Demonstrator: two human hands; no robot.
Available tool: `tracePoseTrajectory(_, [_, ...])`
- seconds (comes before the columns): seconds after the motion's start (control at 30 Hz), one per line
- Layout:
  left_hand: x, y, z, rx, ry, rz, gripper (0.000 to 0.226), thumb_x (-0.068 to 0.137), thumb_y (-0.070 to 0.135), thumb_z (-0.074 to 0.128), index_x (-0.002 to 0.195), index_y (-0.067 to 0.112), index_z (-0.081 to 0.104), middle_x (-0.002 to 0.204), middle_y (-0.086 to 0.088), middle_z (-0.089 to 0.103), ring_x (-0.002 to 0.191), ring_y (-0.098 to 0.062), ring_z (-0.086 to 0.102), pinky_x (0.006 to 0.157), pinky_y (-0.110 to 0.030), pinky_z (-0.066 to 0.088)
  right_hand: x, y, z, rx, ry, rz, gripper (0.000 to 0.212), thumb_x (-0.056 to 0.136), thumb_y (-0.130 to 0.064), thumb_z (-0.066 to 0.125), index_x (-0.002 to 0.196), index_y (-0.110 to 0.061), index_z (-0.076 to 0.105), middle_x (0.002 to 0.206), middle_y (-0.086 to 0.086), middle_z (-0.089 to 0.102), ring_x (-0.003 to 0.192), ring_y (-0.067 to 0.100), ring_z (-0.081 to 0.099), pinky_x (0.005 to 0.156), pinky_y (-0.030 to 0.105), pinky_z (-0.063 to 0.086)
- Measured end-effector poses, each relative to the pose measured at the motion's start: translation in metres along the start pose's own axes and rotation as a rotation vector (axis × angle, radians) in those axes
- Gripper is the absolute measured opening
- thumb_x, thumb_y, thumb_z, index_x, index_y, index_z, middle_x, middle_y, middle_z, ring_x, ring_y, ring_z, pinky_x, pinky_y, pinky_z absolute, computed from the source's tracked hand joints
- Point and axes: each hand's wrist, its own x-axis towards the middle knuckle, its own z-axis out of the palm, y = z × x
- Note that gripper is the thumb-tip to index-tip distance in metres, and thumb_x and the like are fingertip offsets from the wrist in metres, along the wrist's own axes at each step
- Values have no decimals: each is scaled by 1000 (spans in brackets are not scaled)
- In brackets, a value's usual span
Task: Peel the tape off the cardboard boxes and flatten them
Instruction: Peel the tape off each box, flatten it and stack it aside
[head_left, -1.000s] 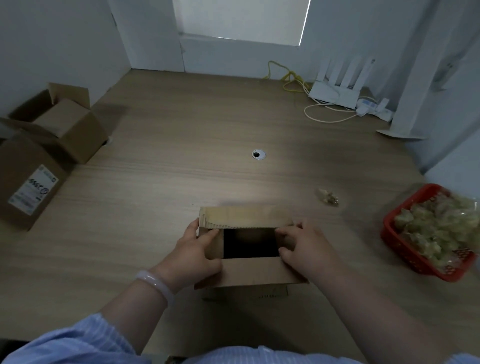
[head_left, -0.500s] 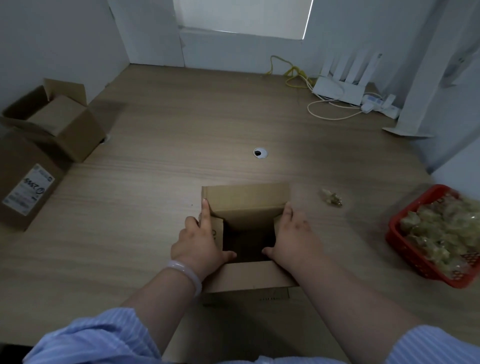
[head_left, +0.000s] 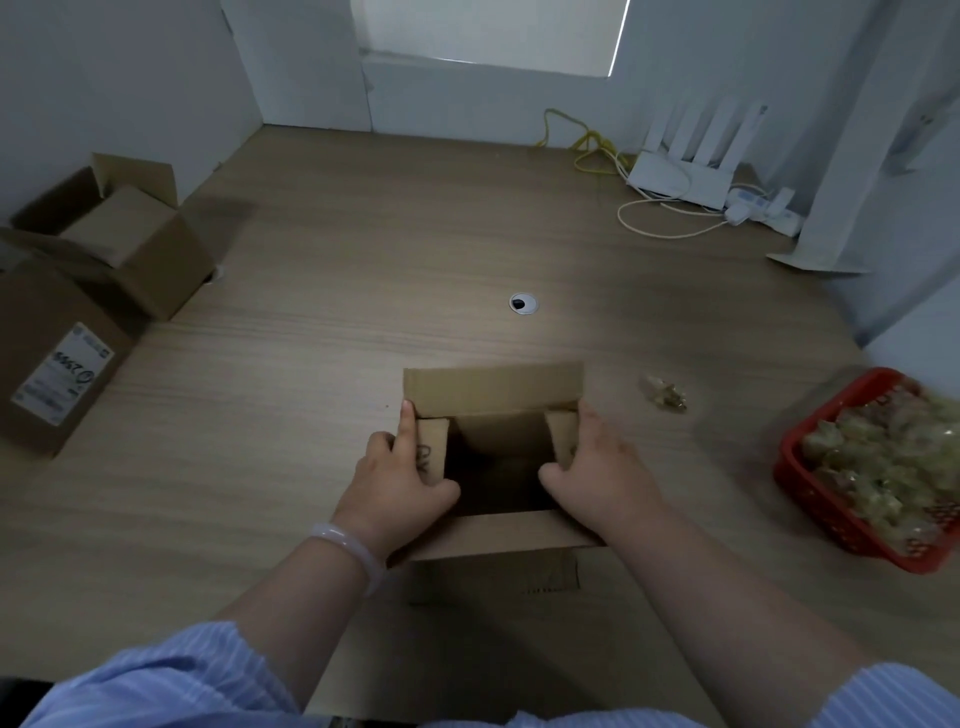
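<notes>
Box (head_left: 493, 389) on worktop (head_left: 311, 260), top open: left grip (head_left: 400, 478) & right grip (head_left: 597, 467) pinch its side flaps (thumbs inside).

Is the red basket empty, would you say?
No, the basket is piled with crumpled yellowish wads.

A white router (head_left: 675, 182) and yellow cable (head_left: 589, 140) lie far back on the wooden desk (head_left: 363, 270), a red basket (head_left: 821, 506) at right.
</notes>
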Motion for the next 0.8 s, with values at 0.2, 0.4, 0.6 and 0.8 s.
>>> tracePoseTrajectory(0.2, [0, -11, -25, -432, -26, 134, 72, 92, 23, 43, 149, 44, 6, 149, 5, 29, 134, -15, 32, 112, -34, 26, -11, 8, -35, 549, 58, 13, 37, 89, -12, 41, 123, -24, 53, 108, 5, 61, 99, 23, 55, 74, 24, 41])
tracePoseTrajectory(0.4, [-13, -18, -51, -240, 14, 465, 82, 86, -1, 42, 146, 46, 13, 150, 23, 21, 135, 11, 20, 112, -14, 16, -8, 11, -55, 1441, -110, 254, 24, 95, -31, 39, 104, -28, 62, 95, 2, 61, 81, 20, 61, 74, 40, 53])
tracePoseTrajectory(0.6, [-20, -53, -28, 217, -91, 548, 87, 75, 12, 45, 144, 52, 11, 155, 21, 9, 143, -3, 14, 115, -15, 5, -2, 32, -34, 1109, -154, 381, 46, 85, -26, 69, 128, -18, 53, 104, 2, 62, 88, 19, 60, 75, 39, 55])
tracePoseTrajectory(0.8, [-31, -83, 14, 480, -248, 532, 79, 76, 59, 40, 143, 55, -1, 158, 16, -2, 144, -7, 5, 117, -25, 5, -15, 71, 14, 763, -142, 463, 61, 73, -1, 74, 127, -13, 48, 109, 7, 62, 94, 26, 62, 78, 37, 53])
